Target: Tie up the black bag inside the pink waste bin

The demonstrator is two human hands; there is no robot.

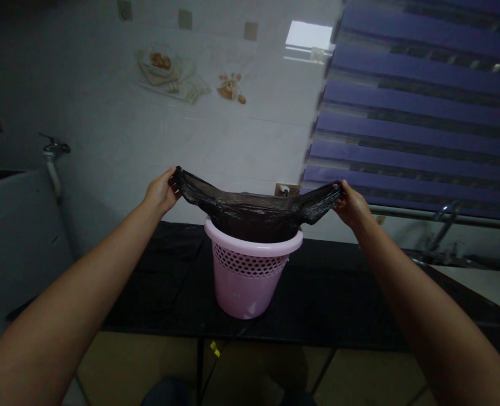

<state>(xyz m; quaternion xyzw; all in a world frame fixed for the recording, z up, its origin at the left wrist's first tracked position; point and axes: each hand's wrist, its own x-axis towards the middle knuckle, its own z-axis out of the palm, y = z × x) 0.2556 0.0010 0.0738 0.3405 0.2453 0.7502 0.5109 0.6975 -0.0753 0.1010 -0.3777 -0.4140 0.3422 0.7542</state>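
Observation:
A pink plastic bin (pixel 250 282) with a band of holes below its rim stands upright on a black counter (pixel 326 304). Out of its mouth rises a black plastic bag (pixel 253 211), stretched wide between my hands. At the bag's left top corner, my left hand (pixel 164 190) is closed in a pinch on the plastic. My right hand (pixel 351 206) pinches the opposite corner at about the same height. Both hands are above the rim and out to its sides. The bag's lower part is hidden inside the bin.
A tiled wall (pixel 169 135) with a socket (pixel 287 190) is behind the bin. Purple striped blinds (pixel 414 113) hang at the right, above a sink faucet (pixel 444 217). On the left are a wall tap (pixel 55 148) and a pale appliance (pixel 21 237). A cable with a yellow tag (pixel 215 349) hangs at the counter's front.

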